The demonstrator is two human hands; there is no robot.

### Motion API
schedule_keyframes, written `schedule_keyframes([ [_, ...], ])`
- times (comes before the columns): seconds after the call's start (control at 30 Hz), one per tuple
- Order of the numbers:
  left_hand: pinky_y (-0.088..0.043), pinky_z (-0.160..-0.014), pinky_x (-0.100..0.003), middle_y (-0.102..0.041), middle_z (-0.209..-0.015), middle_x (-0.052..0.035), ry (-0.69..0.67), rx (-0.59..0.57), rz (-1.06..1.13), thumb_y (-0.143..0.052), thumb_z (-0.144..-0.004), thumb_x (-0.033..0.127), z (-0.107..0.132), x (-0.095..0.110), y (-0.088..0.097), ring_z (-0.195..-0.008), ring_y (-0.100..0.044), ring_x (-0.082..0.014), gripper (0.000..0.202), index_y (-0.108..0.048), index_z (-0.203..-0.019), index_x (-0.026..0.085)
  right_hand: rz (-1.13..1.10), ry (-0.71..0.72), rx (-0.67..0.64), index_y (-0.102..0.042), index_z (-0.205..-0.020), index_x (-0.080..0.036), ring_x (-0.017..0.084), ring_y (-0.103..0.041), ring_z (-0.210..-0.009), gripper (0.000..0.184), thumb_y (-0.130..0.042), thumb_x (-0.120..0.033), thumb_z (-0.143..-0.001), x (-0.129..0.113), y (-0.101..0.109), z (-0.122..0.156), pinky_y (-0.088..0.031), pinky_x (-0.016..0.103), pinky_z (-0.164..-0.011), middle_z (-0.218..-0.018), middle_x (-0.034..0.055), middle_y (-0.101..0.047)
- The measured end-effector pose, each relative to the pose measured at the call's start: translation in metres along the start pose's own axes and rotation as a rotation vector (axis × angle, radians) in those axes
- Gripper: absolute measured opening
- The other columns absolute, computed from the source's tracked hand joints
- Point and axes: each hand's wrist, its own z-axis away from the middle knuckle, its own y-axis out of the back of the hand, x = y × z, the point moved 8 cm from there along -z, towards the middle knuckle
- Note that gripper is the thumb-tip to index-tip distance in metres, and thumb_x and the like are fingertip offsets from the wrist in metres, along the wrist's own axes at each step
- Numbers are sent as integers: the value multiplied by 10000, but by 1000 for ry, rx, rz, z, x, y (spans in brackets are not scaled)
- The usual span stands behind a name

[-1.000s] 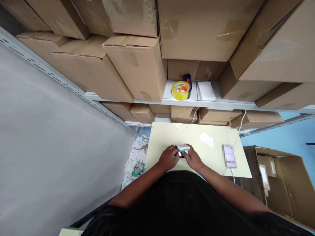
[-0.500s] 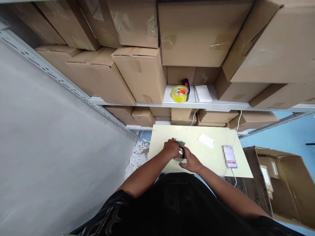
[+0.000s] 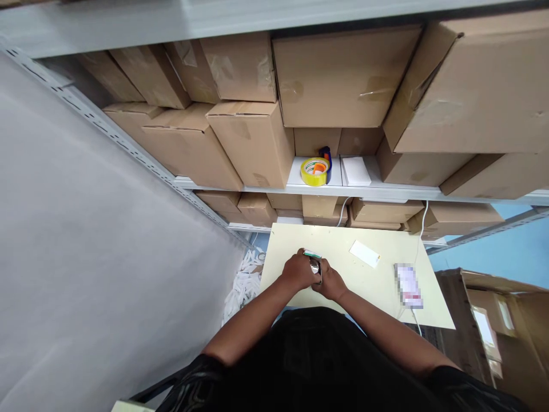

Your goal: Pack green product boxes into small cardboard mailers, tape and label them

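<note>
My left hand and my right hand meet over the near part of the pale yellow table. Between them they grip a small box with a white and green edge showing at its far side. A shiny silver item shows at the box's opening, between my fingers; its kind I cannot make out. Both hands are closed, fingers curled round the box from left and right. Most of the box is covered by my hands.
On the table lie a white card-like piece and a blurred-out phone-like thing with a cable. Yellow tape sits on the shelf among cardboard boxes. An open carton stands right; white scraps lie left.
My right hand has closed in on the box, its thumb no longer spread out. Less of the box shows between my hands. The camera view has shifted slightly.
</note>
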Motion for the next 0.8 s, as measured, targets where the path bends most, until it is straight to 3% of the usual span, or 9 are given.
schedule_keyframes([
  [0.1,-504,-1031,-517,-630,-1349,-164,-33,87,-17,-815,-587,281,14,18,29,-1280,-568,-407,423,-714,-993,220,-7,-18,-1,-365,-1374,-218,280,-688,-931,736,-740,-301,-745,1,2,-1,-536,409,-799,-1229,117,-581],
  [0.2,-541,-973,-439,-588,-1398,-166,-45,144,23,-788,-627,258,29,28,65,-1123,-651,-337,535,-683,-1147,189,-61,26,14,-364,-1409,-211,287,-681,-993,779,-760,-329,-749,-2,8,-2,-542,424,-853,-1279,134,-562],
  [0.37,-548,-734,-289,-665,-1059,-46,-28,230,212,-724,-670,222,49,26,134,-763,-622,-165,532,-671,-1200,213,-194,66,2,-326,-1507,-259,318,-610,-1192,976,-844,-394,-691,-3,16,1,-527,477,-981,-1345,119,-532],
  [0.5,-483,-641,-228,-594,-890,5,-38,280,458,-684,-677,226,57,15,172,-688,-538,-116,517,-668,-1192,194,-263,70,-21,-239,-1597,-276,370,-481,-1368,1193,-901,-456,-620,-2,30,22,-451,555,-1103,-1520,153,-412],
  [0.6,-466,-646,-217,-591,-882,10,-59,285,543,-696,-655,223,61,8,180,-698,-524,-109,526,-673,-1179,189,-319,91,43,-314,-1591,-283,371,-443,-1412,1016,-825,-486,-737,-6,60,46,-396,578,-1155,-1585,154,-357],
  [0.7,-454,-634,-217,-591,-838,21,-87,187,626,-704,-647,228,59,8,170,-674,-525,-108,559,-676,-1204,194,-461,67,212,-457,-1507,-315,330,-507,-1363,649,-634,-513,-915,-18,102,65,-421,551,-1134,-1530,122,-442],
  [0.8,-487,-701,-250,-646,-895,-12,-170,58,783,-719,-662,283,54,17,157,-771,-602,-155,584,-674,-1235,183,-687,48,242,-531,-1429,-302,323,-551,-1326,562,-553,-591,-948,-47,124,66,-483,515,-1072,-1483,114,-525],
])
